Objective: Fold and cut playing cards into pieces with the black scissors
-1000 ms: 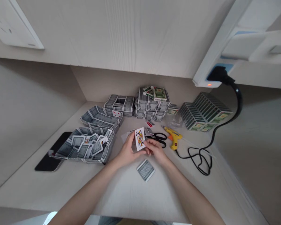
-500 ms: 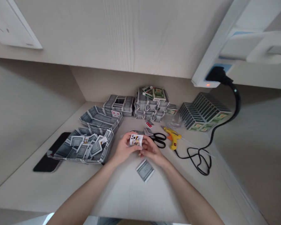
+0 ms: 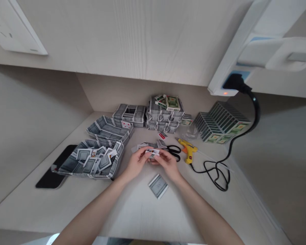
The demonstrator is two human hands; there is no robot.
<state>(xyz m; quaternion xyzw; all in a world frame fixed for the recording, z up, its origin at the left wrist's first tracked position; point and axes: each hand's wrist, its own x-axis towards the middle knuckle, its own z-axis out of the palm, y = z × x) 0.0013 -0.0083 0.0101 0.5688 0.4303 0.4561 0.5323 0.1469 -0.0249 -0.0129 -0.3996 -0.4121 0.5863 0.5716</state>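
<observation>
A playing card is pinched between my two hands, bent so that its printed face shows as a narrow strip with grey back below. My left hand grips its left end, thumb on the near side. On the right end my right hand has its thumb and fingers closed too. Another card with its patterned back up lies on the desk just below my hands. Black-handled scissors rest beyond my right hand, their blades partly hidden. Loose folded cards lie behind my left hand.
On the left, a box made of cards holds several cards and overlaps a black phone. More card-built boxes stand at the back. A yellow glue gun and its black cable lie right, near stacked card packs.
The card has been bent over, so its queen face now shows only as a strip. Both thumbs have moved up onto its near side.
</observation>
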